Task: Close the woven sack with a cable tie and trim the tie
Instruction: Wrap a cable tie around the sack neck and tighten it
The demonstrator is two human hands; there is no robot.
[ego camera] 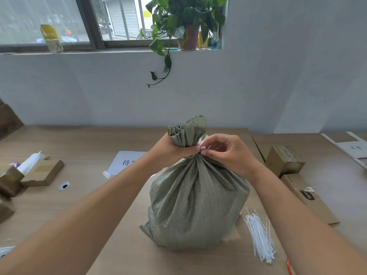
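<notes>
A grey-green woven sack [196, 199] stands upright in the middle of the table, its mouth gathered into a ruffled neck. My left hand [170, 148] is wrapped around that neck from the left. My right hand [224, 151] pinches at the neck from the right, thumb and fingertips meeting beside my left thumb. Whether a cable tie is between those fingers is too small to tell. A bundle of white cable ties [260, 238] lies on the table right of the sack. A red handle [289, 266] pokes out near my right forearm, mostly hidden.
Cardboard boxes sit at the right [285, 160] and left [42, 172]. A flat carton [309, 197] lies along the right side. A printed paper sheet [127, 162] lies behind the sack. A potted plant [184, 24] and bottles stand on the windowsill.
</notes>
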